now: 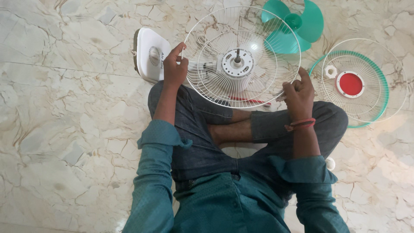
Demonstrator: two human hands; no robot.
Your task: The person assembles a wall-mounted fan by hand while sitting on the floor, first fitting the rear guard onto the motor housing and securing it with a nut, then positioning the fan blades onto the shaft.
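I sit cross-legged on a marble floor with a white wire fan guard [207,82] in front of my knees. Its motor hub and shaft [236,61] show at the centre. My left hand [174,67] grips the guard's left rim. On the lower right rim my right hand [298,96] is closed, a red band on its wrist. The white fan base [149,54] lies behind the left hand.
A green three-blade fan propeller [293,26] lies on the floor at the top. To the right rests a second wire guard [366,82] with a green rim and red centre disc, a small white nut [330,71] on it. A small white part [330,163] lies by my right knee.
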